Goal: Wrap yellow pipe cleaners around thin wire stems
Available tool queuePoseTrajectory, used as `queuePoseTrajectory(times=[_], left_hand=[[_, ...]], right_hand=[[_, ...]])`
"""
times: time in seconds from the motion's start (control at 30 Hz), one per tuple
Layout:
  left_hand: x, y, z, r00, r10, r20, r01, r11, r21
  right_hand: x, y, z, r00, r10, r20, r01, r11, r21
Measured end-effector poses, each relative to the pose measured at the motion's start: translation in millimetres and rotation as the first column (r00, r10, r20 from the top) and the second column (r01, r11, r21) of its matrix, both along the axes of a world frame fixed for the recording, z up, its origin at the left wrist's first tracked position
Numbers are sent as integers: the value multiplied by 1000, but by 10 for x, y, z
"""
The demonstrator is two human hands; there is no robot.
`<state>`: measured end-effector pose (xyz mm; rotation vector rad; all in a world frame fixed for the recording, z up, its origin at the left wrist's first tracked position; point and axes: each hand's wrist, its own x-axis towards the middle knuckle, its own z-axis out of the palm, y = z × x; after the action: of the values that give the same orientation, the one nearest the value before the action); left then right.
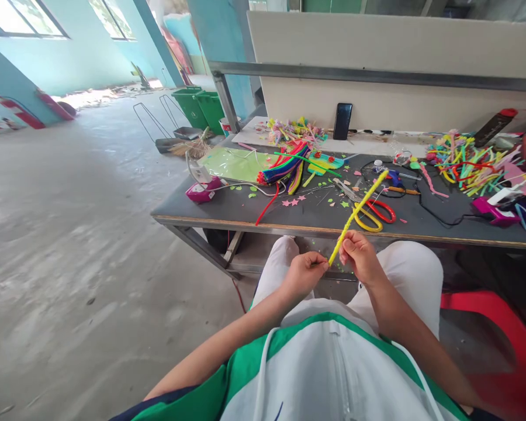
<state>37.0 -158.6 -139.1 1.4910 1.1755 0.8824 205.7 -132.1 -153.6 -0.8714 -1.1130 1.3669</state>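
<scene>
A yellow pipe cleaner [354, 214] slants up and away from my lap, just in front of the table edge. Its lower end is pinched between the thumb and fingers of my left hand [307, 270]. Slightly higher up, the thumb and fingers of my right hand [360, 255] close on the same stem. Beyond its upper part lie scissors [368, 215] with one yellow and one red handle. A bundle of coloured pipe cleaners [287, 165] rests farther back on the table, and a red one [267, 206] sticks out toward the front edge.
The dark table [245, 210] carries star-shaped scraps [293, 202], a blue glue gun [394, 178] with its cable, and a heap of coloured pieces [469, 164] at right. A phone [342, 121] leans against the back board. A red stool [486, 304] stands at my right.
</scene>
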Motion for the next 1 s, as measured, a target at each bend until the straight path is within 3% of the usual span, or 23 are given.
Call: queuePoseTrajectory(times=[0.13,0.23,0.3,0.37,0.47,0.53,0.63,0.77,0.9,1.0], left_hand=[[21,7,-35,913,60,-403,98,928,359],[30,1,-59,838,72,-541,202,880,430],[24,4,-51,850,48,-525,210,882,421],[10,13,-22,902,-15,-431,180,920,347],[-15,27,27,971,-113,-209,137,985,103],[-31,29,40,984,-170,-45,166,984,-71],[-56,28,24,943,-250,218,300,924,-238],[-80,24,-8,826,-279,489,479,806,-348],[-62,-5,-25,739,-275,615,604,675,-424],[-36,-18,-23,738,-258,624,598,680,-425]], right_hand=[[-11,35,-39,982,-177,62,175,984,32],[-20,41,-85,954,-269,133,267,963,33],[-10,35,-90,955,-251,160,250,968,27],[6,20,-69,972,-188,141,187,982,22],[23,-8,-6,995,-86,40,86,996,7],[25,-23,34,999,-29,-34,29,1000,-1],[29,-33,68,988,57,-142,-55,998,21],[33,-53,94,949,185,-256,-164,981,101],[28,-99,126,923,248,-294,-212,966,149],[38,-95,105,926,239,-290,-209,969,131]])
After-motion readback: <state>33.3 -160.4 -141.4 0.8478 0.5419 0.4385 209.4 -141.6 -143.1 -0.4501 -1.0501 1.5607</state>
